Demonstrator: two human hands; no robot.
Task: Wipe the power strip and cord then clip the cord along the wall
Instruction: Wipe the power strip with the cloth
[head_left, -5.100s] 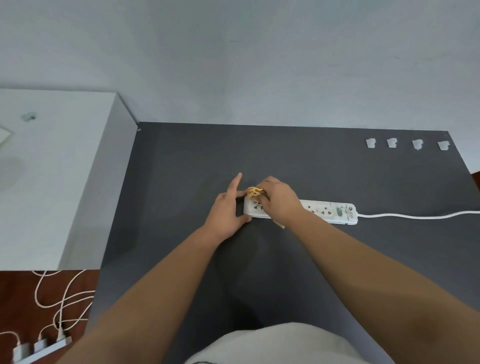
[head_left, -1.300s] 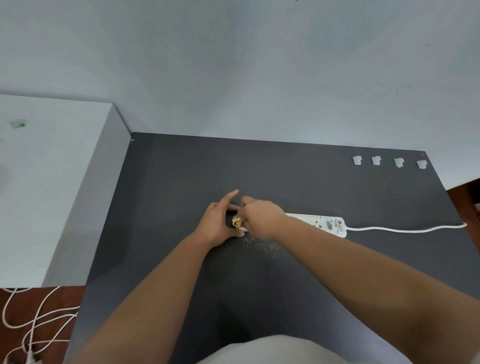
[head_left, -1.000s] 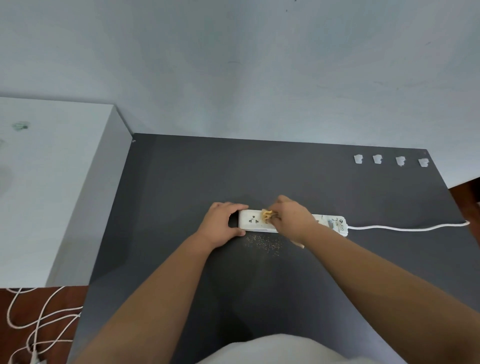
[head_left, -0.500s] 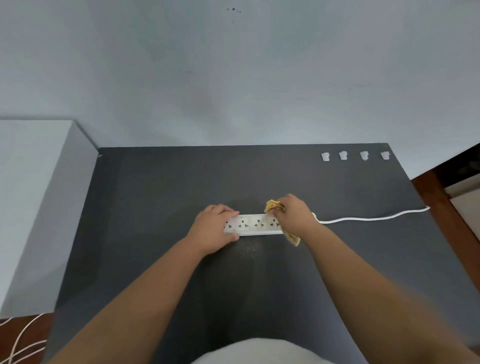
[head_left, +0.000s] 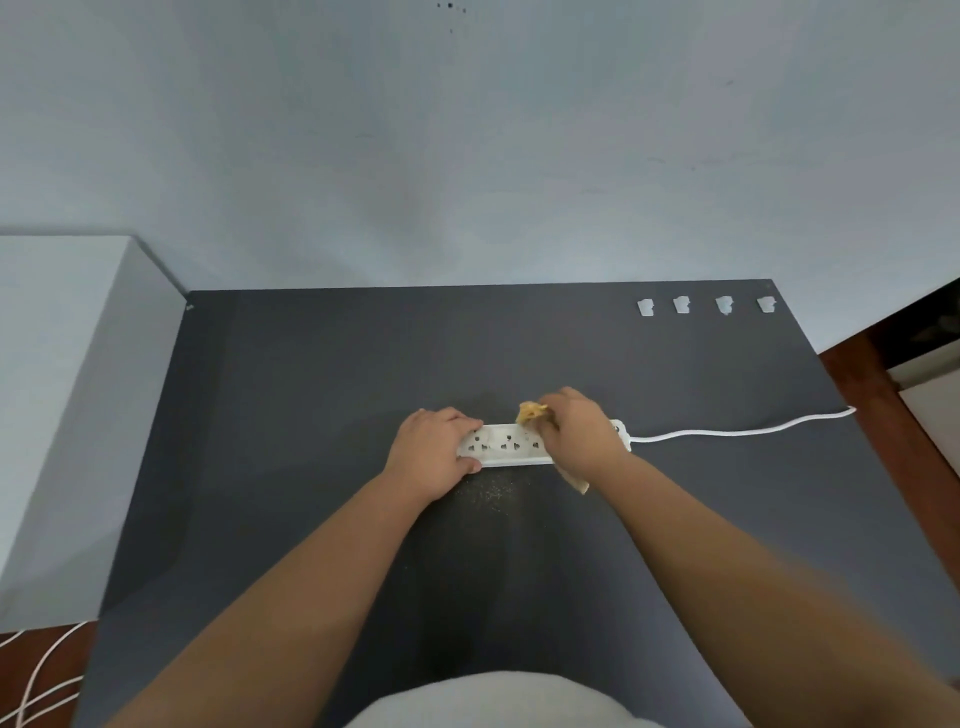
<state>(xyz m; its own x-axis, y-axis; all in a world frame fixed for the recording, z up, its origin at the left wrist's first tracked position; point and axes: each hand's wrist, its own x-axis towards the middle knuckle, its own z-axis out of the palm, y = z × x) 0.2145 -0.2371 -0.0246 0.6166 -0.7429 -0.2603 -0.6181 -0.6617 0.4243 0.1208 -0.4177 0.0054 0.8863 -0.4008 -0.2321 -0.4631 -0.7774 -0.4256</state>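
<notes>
A white power strip (head_left: 506, 445) lies across the middle of the dark table (head_left: 311, 395). My left hand (head_left: 434, 452) grips its left end, thumb in front, fingers over the top. My right hand (head_left: 579, 434) presses a crumpled yellow cloth (head_left: 531, 411) onto the strip's right half and covers that part. A corner of the cloth hangs out below my wrist. The white cord (head_left: 737, 430) runs from the strip's right end to the table's right edge. Several small white clips (head_left: 705, 305) sit in a row at the back right, near the wall.
Pale crumbs or dust (head_left: 491, 491) speckle the table just in front of the strip. A white cabinet (head_left: 67, 395) stands against the table's left side. Loose white cables (head_left: 36, 680) lie on the floor at the lower left. The grey wall (head_left: 467, 156) rises behind the table.
My right hand slid the cloth from the strip's left end to its right half over the last second. My left hand stayed on the left end. The camera turned slightly right.
</notes>
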